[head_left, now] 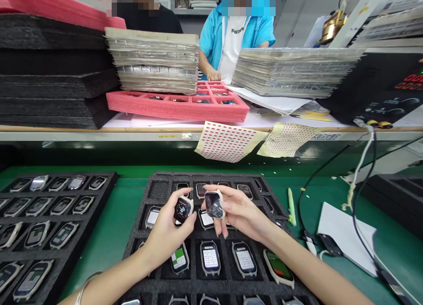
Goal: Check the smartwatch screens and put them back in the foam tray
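My left hand pinches a smartwatch body with a dark lit screen, held between thumb and fingertips. My right hand grips a second watch body with a dark glossy screen, close beside the first. Both hands hover over a black foam tray whose pockets hold several watch bodies, some with lit screens. One pocket at the tray's far left corner looks vacant.
A second black foam tray of watches lies at left on the green mat. A pink foam tray, stacked blister packs and sticker sheets sit on the raised shelf. Two people work behind it. Cables, white paper at right.
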### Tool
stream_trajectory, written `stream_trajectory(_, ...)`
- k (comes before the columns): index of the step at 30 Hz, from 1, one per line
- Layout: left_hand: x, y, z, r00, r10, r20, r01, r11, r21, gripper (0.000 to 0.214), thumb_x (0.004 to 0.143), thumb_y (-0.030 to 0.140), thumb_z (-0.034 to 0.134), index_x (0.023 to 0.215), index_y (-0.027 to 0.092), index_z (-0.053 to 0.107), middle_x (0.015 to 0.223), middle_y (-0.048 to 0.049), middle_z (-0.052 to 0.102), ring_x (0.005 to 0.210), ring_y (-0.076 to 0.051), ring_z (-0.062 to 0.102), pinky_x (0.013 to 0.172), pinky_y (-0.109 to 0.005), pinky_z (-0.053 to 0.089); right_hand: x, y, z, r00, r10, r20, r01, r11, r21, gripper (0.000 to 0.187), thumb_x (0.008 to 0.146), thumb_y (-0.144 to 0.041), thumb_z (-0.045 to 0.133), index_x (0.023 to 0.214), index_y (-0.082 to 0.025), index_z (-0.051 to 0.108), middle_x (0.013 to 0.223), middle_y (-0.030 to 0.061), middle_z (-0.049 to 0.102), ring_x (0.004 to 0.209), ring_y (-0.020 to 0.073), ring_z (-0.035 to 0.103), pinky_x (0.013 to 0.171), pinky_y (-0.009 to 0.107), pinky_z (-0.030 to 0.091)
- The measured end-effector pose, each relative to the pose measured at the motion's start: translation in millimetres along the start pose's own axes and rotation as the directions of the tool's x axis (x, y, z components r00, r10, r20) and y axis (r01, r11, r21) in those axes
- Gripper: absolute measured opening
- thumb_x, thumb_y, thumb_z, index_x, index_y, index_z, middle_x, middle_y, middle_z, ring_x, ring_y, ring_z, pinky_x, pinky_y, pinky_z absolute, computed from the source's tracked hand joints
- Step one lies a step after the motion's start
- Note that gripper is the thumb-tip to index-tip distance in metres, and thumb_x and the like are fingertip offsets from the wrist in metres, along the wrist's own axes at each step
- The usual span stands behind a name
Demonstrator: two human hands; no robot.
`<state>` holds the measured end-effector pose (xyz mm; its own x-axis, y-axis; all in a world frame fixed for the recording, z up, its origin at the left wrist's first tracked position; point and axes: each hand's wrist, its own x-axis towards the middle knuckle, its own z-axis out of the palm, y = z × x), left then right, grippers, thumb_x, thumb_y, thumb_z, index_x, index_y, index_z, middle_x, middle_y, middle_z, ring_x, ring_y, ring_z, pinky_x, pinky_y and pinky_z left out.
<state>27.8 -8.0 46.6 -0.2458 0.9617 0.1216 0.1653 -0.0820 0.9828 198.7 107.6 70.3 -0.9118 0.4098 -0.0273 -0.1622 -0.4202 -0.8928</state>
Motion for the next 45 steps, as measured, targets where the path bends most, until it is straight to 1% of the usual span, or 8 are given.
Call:
stream_trajectory(6, -0.2, 1.1, -0.7, 0.999, -0.002, 0.038, 0.000, 0.999, 0.046, 0.038, 0.082, 0.014, 0.052, 0.118, 0.025, 0.047, 0.103, -0.0008, 0.060, 0.093, -0.019, 0.055, 0.084, -0.028, 0.040, -0.9, 0.9, 1.7, 1.000, -0.029, 0.009, 0.029, 1.000, 0.000, 0.037, 0.084, -0.024, 0.066, 0.119, -0.018, 0.057, 0.095, 0.0100, 0.067, 0.058, 0.0178, 0.068, 0.051, 0.025, 0.055)
stream_trajectory(8, 0.0, 1.1, -1.6, 0.999, 0.007, 0.047, -0.010, 0.998, 0.068, 0.037, 0.082, 0.013, 0.052, 0.117, 0.026, 0.047, 0.101, 0.0000, 0.059, 0.093, -0.018, 0.054, 0.085, -0.027, 0.039, -1.0, 1.2, 2.2, 1.000, -0.030, 0.002, 0.030, 1.000, -0.006, 0.038, 0.083, -0.025, 0.068, 0.119, -0.018, 0.057, 0.094, 0.0093, 0.067, 0.058, 0.0179, 0.068, 0.051, 0.026, 0.056)
stream_trajectory(12, -0.2, 1.3, -3.0, 0.999, 0.007, 0.041, -0.010, 0.997, 0.073, 0.038, 0.082, 0.015, 0.052, 0.118, 0.026, 0.045, 0.095, 0.0008, 0.058, 0.085, -0.017, 0.055, 0.077, -0.026, 0.041, -1.0, 1.8, 2.2, 1.000, -0.023, 0.003, 0.023, 1.000, -0.016, 0.039, 0.082, -0.025, 0.068, 0.119, -0.017, 0.057, 0.093, 0.0090, 0.066, 0.058, 0.0187, 0.068, 0.050, 0.027, 0.056)
stream_trajectory(19, 0.4, 3.7, -4.0, 1.000, 0.017, 0.019, -0.019, 0.997, 0.070, 0.036, 0.082, 0.015, 0.051, 0.116, 0.026, 0.045, 0.099, 0.0011, 0.060, 0.089, -0.016, 0.055, 0.079, -0.024, 0.042, -0.9, 1.1, 2.7, 0.998, -0.057, -0.026, 0.055, 0.997, -0.047, 0.039, 0.083, -0.025, 0.068, 0.119, -0.016, 0.058, 0.094, 0.0105, 0.066, 0.058, 0.0185, 0.069, 0.052, 0.026, 0.056)
stream_trajectory(23, 1.2, 3.8, -4.2, 1.000, 0.018, 0.015, -0.020, 0.993, 0.119, 0.035, 0.081, 0.013, 0.051, 0.113, 0.025, 0.047, 0.093, 0.0023, 0.058, 0.083, -0.015, 0.055, 0.074, -0.023, 0.041, -1.0, 1.3, 4.0, 0.998, -0.055, -0.025, 0.053, 0.996, -0.068, 0.037, 0.082, -0.025, 0.068, 0.118, -0.016, 0.059, 0.095, 0.0104, 0.066, 0.057, 0.0184, 0.069, 0.051, 0.026, 0.056)
stream_trajectory(26, 0.8, 3.7, -4.3, 1.000, 0.009, 0.019, -0.011, 0.994, 0.111, 0.037, 0.082, 0.016, 0.051, 0.117, 0.026, 0.045, 0.095, 0.0013, 0.059, 0.082, -0.016, 0.056, 0.068, -0.023, 0.042, -1.1, 1.7, 4.3, 0.998, -0.057, -0.024, 0.055, 0.996, -0.075, 0.038, 0.082, -0.026, 0.068, 0.118, -0.016, 0.059, 0.094, 0.0103, 0.066, 0.057, 0.0188, 0.069, 0.050, 0.026, 0.056)
stream_trajectory(29, -0.1, 3.9, -4.2, 0.999, -0.018, 0.036, 0.015, 0.995, 0.096, 0.036, 0.082, 0.016, 0.051, 0.116, 0.025, 0.046, 0.090, 0.0012, 0.061, 0.083, -0.017, 0.057, 0.066, -0.023, 0.042, -1.5, 1.7, 4.7, 0.998, -0.057, -0.036, 0.054, 0.995, -0.087, 0.038, 0.082, -0.026, 0.068, 0.117, -0.015, 0.059, 0.092, 0.0101, 0.066, 0.057, 0.0186, 0.068, 0.050, 0.026, 0.056)
stream_trajectory(45, 2.9, 0.6, -6.3, 0.997, 0.072, -0.008, -0.071, 0.993, 0.098, 0.034, 0.082, 0.016, 0.052, 0.114, 0.026, 0.045, 0.100, 0.0024, 0.060, 0.088, -0.014, 0.056, 0.078, -0.022, 0.043, -1.8, 2.3, 3.1, 0.997, -0.063, -0.045, 0.058, 0.994, -0.090, 0.039, 0.082, -0.026, 0.068, 0.119, -0.015, 0.059, 0.094, 0.0115, 0.067, 0.057, 0.0191, 0.069, 0.052, 0.027, 0.057)
